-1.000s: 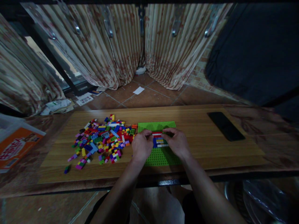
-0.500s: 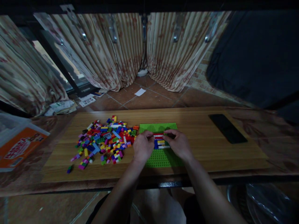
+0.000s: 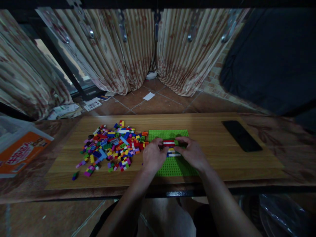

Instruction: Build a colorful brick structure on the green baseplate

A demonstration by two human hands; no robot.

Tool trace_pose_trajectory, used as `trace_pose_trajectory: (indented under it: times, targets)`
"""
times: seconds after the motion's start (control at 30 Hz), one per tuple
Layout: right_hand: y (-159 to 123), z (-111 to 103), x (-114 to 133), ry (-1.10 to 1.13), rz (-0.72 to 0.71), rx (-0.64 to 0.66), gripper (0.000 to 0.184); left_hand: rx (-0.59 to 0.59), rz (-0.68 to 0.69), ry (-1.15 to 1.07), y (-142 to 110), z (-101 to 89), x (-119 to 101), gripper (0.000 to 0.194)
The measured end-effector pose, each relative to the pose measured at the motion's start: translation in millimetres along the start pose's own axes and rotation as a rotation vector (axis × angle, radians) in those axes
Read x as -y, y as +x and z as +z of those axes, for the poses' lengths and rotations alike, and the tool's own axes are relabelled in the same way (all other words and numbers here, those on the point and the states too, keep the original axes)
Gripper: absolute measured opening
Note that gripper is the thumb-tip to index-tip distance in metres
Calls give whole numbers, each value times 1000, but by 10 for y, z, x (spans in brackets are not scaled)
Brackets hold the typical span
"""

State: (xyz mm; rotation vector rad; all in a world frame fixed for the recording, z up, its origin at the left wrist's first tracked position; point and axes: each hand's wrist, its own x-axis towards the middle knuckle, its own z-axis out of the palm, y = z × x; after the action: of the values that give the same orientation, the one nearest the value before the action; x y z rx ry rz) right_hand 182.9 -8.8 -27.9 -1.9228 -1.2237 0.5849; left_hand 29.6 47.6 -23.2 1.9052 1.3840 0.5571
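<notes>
A small stack of red, white, blue and yellow bricks (image 3: pixel 169 147) stands on a green studded baseplate (image 3: pixel 172 167) on a wooden board. My left hand (image 3: pixel 153 156) pinches the stack's left end with curled fingers. From the other side, my right hand (image 3: pixel 192 153) grips its right end the same way. Both hands rest over the middle of the baseplate and hide part of the stack.
A heap of loose coloured bricks (image 3: pixel 111 148) lies left of the baseplate. A black phone (image 3: pixel 241 135) lies at the board's far right. An orange box (image 3: pixel 19 153) sits at the left edge. Curtains and scattered papers (image 3: pixel 65 111) are on the floor behind.
Both hands have closed in tighter around the brick stack, covering more of its lower layers. The camera view has shifted slightly; the loose bricks and phone have not moved.
</notes>
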Motion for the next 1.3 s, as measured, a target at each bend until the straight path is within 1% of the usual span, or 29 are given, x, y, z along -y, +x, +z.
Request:
trace_pose_trajectory:
  times: [0.1,0.3,0.43,0.5,0.63,0.73,0.83,0.93,1.03,1.2,1.3]
  targets:
    - [1,33,18,-13,26,-8,33,-19,1,59,-13,31,5,33]
    - [28,112,53,-19,78,-19,33,-10,-5,60,0,16,12,30]
    - [17,180,99,-98,32,-64,37,6,-11,46,4,-17,-2,30]
    - [6,196,99,-104,8,-63,39,12,-14,46,-3,-30,-8,31]
    - [3,174,26,-14,-9,-26,34,24,-6,48,-23,-43,-16,33]
    - [13,139,-39,106,24,-13,31,22,-6,72,-29,-45,-23,33]
    - [18,122,-64,169,50,18,35,16,-11,103,-34,-38,-36,35]
    - [13,129,-45,87,21,23,39,-5,-16,130,-45,-11,-53,37]
    - [1,149,-4,-12,-4,7,38,-25,-39,176,-53,23,-76,37]
    - [-17,201,57,-73,-14,-49,37,-14,-70,198,-43,51,-107,37]
    - [-24,225,71,-103,-33,-58,37,-23,-85,213,-49,60,-112,37]
